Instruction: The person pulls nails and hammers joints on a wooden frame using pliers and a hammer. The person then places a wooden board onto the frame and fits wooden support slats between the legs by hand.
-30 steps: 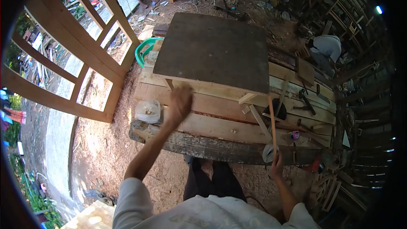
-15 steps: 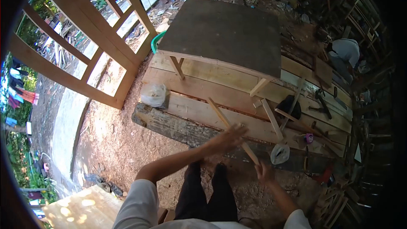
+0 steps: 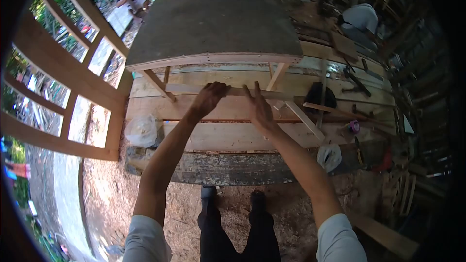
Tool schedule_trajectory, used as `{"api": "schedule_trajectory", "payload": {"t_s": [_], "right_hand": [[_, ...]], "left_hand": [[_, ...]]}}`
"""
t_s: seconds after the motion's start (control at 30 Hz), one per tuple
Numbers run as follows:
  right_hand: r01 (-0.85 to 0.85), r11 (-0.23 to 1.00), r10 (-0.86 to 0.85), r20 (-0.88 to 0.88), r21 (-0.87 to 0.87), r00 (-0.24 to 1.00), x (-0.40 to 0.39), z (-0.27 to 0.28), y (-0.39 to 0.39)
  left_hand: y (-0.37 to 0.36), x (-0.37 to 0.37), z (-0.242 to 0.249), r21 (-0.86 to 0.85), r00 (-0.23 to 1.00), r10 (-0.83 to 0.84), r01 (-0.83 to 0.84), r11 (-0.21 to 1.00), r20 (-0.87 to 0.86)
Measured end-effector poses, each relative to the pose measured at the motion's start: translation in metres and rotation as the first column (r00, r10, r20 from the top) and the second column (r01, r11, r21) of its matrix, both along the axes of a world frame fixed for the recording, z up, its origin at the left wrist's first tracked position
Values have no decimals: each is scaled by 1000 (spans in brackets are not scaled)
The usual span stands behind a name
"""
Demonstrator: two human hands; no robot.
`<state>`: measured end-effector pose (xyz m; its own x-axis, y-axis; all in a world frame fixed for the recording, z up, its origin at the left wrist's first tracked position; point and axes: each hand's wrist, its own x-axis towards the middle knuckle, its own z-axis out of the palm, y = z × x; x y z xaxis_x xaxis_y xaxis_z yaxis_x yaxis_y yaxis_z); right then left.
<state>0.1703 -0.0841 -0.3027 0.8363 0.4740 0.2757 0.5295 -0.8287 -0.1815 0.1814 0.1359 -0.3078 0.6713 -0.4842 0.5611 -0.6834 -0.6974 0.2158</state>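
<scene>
A slim wooden strip (image 3: 276, 95) lies level crosswise in front of the low table with a dark top (image 3: 218, 24). My left hand (image 3: 209, 99) is closed around the strip left of its middle. My right hand (image 3: 260, 111) is at the strip, right of the left hand, with fingers stretched upward and apart; whether it presses on the strip is hard to see. The table's pale legs (image 3: 158, 85) stand on the plank bench (image 3: 218, 138), just behind the strip.
A plastic bag (image 3: 141, 131) sits at the bench's left end, another bag (image 3: 330, 157) at its front right. A hammer (image 3: 357, 83), tape measure (image 3: 353, 126), dark cloth (image 3: 320, 96) and loose sticks lie rightward. A slatted wooden frame (image 3: 73, 102) stands left. Two people are farther back.
The strip has swung from slanting towards me to level, farther over the bench. My left hand has closed on it; my right has left its near end and opened. The view has shifted.
</scene>
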Motion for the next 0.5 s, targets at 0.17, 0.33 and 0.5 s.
{"api": "schedule_trajectory", "payload": {"t_s": [0.17, 0.33, 0.5], "right_hand": [[52, 994, -54, -18, -91, 998, 26, -38, 28], [79, 990, -62, 142, -119, 988, 43, -64, 47], [45, 996, -46, -19, -78, 999, 13, -32, 48]], "left_hand": [[33, 12, -11, 53, 993, 78, -73, 996, -84], [44, 19, -29, -3, 997, 23, -23, 1000, -70], [66, 32, -25, 79, 998, -19, 14, 997, 66]]}}
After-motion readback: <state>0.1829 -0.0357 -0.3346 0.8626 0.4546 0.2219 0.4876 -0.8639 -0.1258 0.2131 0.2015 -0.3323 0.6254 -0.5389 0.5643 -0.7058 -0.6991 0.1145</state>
